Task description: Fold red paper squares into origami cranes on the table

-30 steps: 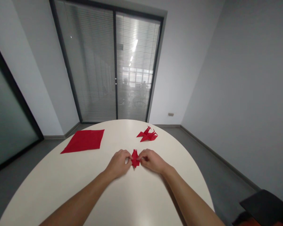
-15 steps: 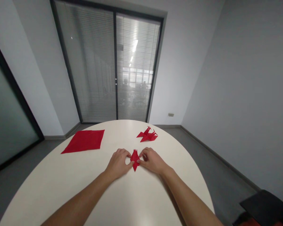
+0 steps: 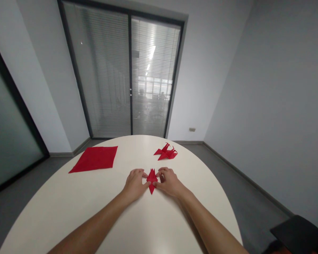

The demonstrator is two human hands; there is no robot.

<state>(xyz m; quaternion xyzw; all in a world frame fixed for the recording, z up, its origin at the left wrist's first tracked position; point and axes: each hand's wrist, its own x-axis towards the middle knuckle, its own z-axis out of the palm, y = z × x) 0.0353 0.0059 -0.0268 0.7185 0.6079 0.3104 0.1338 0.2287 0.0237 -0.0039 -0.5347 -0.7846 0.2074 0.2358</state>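
A small, partly folded red paper piece (image 3: 151, 179) lies on the white round table (image 3: 69, 201) between my hands. My left hand (image 3: 134, 183) pinches its left edge with curled fingers. My right hand (image 3: 169, 181) presses and pinches its right edge, thumb and fingertips on the paper. The lower tip of the paper points toward me and pokes out below the fingers.
Folded red paper cranes (image 3: 166, 152) sit further back on the right of the table. A flat stack of red paper squares (image 3: 94, 158) lies at the back left. A dark chair (image 3: 299, 233) shows at the lower right. Glass doors with blinds (image 3: 129, 74) stand beyond the table.
Both hands have shifted slightly toward me with the paper piece, and its lower tip now shows more clearly below the fingers. The grip on it is kept.
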